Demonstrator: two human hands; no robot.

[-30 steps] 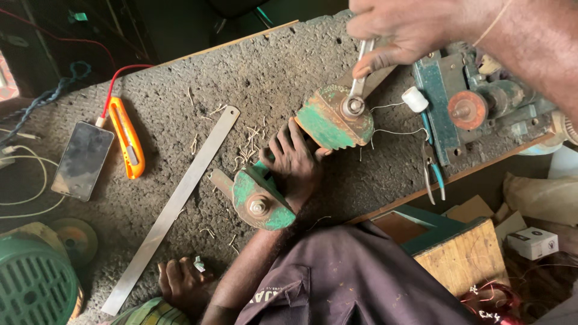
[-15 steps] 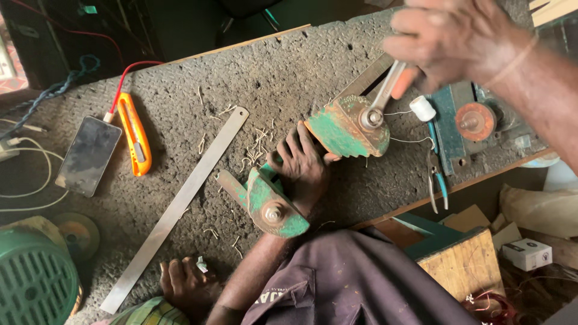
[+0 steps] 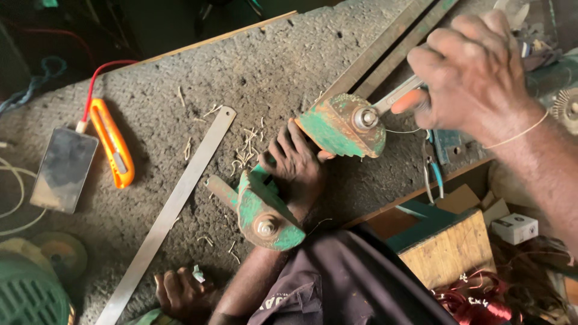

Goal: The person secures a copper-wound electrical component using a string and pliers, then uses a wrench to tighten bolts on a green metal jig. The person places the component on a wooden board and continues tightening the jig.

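A worn green-painted metal clamp fixture [image 3: 343,125], rust-flecked with a round steel nut on its face, lies near the worktop's [image 3: 253,66] front edge. The right hand [image 3: 472,72] is closed around a steel wrench [image 3: 397,96] set on that nut. The left hand [image 3: 298,165] presses flat between its two green pieces. A small white box [image 3: 513,227] sits below the edge.

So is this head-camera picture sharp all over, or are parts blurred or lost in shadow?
In the head view the workbench and steel ruler read crisply under soft, even light; the right hand at the wrench looks slightly smeared; the top left corner falls into deep shadow; the phone shows a dull sheen, no harsh glare.
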